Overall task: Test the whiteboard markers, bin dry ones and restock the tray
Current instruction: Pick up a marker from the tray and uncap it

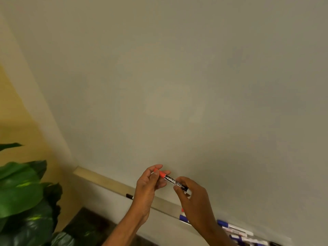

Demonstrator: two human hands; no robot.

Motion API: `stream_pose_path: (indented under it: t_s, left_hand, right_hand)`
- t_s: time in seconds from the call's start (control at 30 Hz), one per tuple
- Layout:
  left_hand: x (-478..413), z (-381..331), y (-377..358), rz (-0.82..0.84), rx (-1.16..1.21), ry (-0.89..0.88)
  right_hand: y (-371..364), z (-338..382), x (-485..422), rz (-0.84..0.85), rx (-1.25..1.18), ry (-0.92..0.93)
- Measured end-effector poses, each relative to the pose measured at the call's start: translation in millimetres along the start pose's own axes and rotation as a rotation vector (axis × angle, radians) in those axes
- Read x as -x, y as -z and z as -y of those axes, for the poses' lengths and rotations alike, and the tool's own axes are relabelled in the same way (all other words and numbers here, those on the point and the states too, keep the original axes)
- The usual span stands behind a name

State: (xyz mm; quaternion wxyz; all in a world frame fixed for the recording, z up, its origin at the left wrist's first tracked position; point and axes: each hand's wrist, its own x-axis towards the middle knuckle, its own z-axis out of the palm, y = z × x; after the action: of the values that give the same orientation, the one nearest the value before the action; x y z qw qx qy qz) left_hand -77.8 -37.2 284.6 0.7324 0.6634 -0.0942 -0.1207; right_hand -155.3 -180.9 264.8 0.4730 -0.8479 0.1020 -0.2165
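Hands: left hand (149, 185) curls its fingers round the red cap (160, 173) of a red whiteboard marker (173, 181); right hand (193, 197) pinches the black barrel near its white tail end.
Marker: held level-to-slanted in the air, just in front of the whiteboard (177, 86) and above the tray (106, 181), touching neither.
Step in hand: judged as uncapping for a test stroke; cap looks seated.
Next move calls for: a straight pull apart along the barrel, then the tip brought to the board.
Tray: narrow ledge along the board's lower edge. One black marker (130, 196) lies near its left end; blue-capped markers (184, 218) and a cluster of more markers (236, 229) crowd its right end.
Open room: the board above the hands is bare, with wide space for a stroke. A leafy plant (23, 192) stands beyond the tray's left corner, well apart.
Bin: not in view.
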Motion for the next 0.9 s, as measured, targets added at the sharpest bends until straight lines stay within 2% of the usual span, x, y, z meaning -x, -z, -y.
stream_pose_path:
  t_s: [0.1, 0.2, 0.37, 0.47, 0.67, 0.9]
  left_hand:
    - [-11, 38, 30, -0.098, -0.113, 0.043]
    - [-15, 76, 54, -0.124, -0.404, 0.062]
    - [-17, 132, 93, -0.045, -0.961, 0.062]
    - [-28, 159, 112, 0.048, -1.195, 0.175]
    - [-50, 196, 125, 0.171, -1.382, 0.158]
    - [-75, 227, 134, 0.24, -1.385, 0.062]
  right_hand:
    - [-36, -18, -6, 0.007, 0.039, -0.031]
    - [-69, -39, -14, 0.029, 0.074, -0.087]
    - [-125, -72, -34, 0.114, 0.135, -0.171]
    - [-158, -92, -45, 0.177, 0.188, -0.203]
    - [-210, -123, -58, 0.254, 0.343, -0.19]
    - [-244, -149, -72, 0.332, 0.404, -0.197]
